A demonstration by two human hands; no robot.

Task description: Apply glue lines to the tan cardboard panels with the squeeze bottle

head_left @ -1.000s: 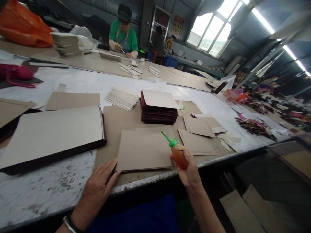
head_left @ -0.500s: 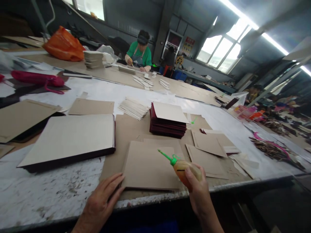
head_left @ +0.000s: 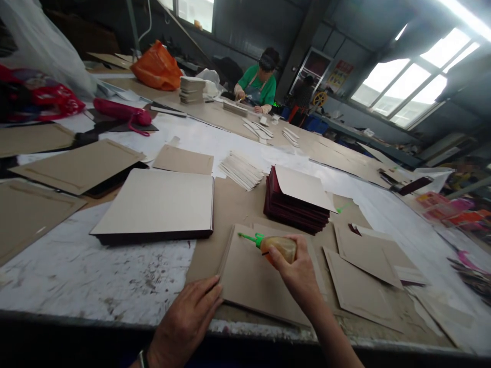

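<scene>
Your right hand clasps a squeeze bottle; cardboard sheets lie beneath. Your left hand, unclenched, touches their edge.

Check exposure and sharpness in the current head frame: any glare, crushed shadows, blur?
Head view: window blown out white, ceiling light glaring; head view: area below the table edge nearly black; head view: pile of dark strips at right edge smeared; head view: bottle in the right hand readable, green nozzle distinct.
</scene>
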